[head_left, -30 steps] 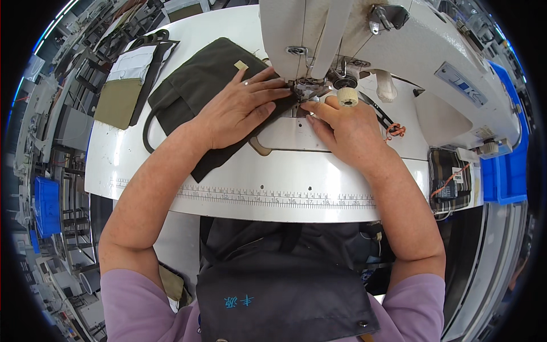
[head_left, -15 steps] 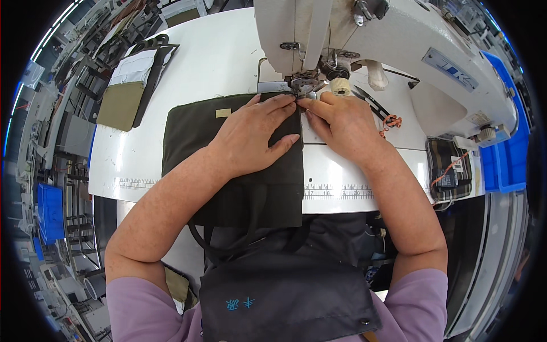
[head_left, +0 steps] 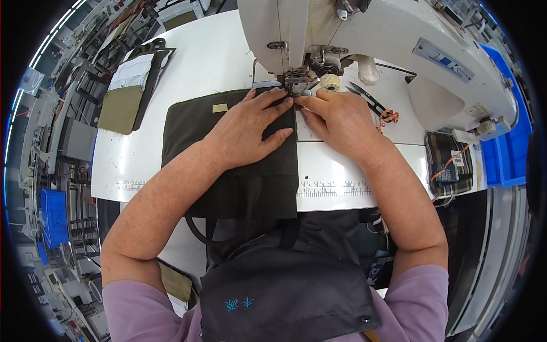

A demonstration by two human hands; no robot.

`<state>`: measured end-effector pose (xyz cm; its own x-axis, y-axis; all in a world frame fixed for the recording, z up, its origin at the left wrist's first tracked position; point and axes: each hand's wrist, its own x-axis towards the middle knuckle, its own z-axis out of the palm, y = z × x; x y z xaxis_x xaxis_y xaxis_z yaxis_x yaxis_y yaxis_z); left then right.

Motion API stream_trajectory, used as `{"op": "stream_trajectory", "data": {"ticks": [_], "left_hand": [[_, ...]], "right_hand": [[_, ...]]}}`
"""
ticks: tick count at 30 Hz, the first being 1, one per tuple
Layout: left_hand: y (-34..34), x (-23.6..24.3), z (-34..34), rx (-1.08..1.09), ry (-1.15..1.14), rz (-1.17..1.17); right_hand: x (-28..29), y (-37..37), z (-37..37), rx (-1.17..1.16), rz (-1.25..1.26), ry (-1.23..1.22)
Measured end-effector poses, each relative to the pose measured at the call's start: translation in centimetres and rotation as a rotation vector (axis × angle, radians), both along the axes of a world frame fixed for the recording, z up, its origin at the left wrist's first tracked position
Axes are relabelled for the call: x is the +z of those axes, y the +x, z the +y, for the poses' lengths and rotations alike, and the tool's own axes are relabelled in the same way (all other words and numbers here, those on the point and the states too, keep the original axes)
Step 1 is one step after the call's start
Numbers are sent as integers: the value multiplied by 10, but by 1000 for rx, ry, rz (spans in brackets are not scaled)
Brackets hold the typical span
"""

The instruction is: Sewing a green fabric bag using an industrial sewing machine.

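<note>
A dark green fabric bag panel (head_left: 239, 196) lies on the sewing machine's table, its far right corner at the presser foot (head_left: 296, 85). A small beige label (head_left: 219, 108) sits near the panel's far edge, and a dark strap (head_left: 196, 231) loops below its near edge. My left hand (head_left: 245, 128) rests flat on the panel with fingers stretched toward the foot and thumb apart. At the panel's right edge, just in front of the foot, my right hand (head_left: 339, 119) pinches the cloth between thumb and fingertips. The needle point itself cannot be made out.
Black thread snips (head_left: 370, 102) with orange cord lie right of my right hand. A plaid pouch (head_left: 450, 165) hangs at the table's right edge, near a blue bin (head_left: 507, 142). Olive and white fabric pieces (head_left: 122, 102) lie at the far left. The machine head (head_left: 342, 34) stands over the table.
The panel has slid slightly away from me under the presser foot, both hands moving along with it. The whole view has also shifted a little.
</note>
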<state>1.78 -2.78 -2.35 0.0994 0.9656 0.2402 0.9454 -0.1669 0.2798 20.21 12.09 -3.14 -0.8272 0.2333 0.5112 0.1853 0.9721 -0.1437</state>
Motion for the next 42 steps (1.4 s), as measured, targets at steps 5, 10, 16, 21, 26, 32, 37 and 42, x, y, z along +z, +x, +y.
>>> {"op": "stream_trajectory", "data": {"ticks": [5, 10, 16, 21, 26, 32, 37, 42], "left_hand": [[-2, 0, 2, 13, -22, 13], [12, 7, -14, 30, 57, 228], [34, 10, -55, -97, 63, 62], [45, 18, -55, -121, 75, 203], [45, 15, -58, -73, 89, -2], [53, 15, -62, -6, 54, -5], [57, 23, -71, -1, -49, -45], [57, 18, -76, 7, -95, -112]], "right_hand": [[-1, 0, 4, 4, 37, -29], [-1, 7, 2, -1, 82, 13], [16, 24, -9, 117, -5, 59], [20, 38, -25, 205, -42, -30], [10, 39, -30, 207, 27, -33], [8, 36, -24, 234, 33, -15], [14, 30, -25, 276, -16, 30], [17, 28, -18, 337, -17, -27]]}}
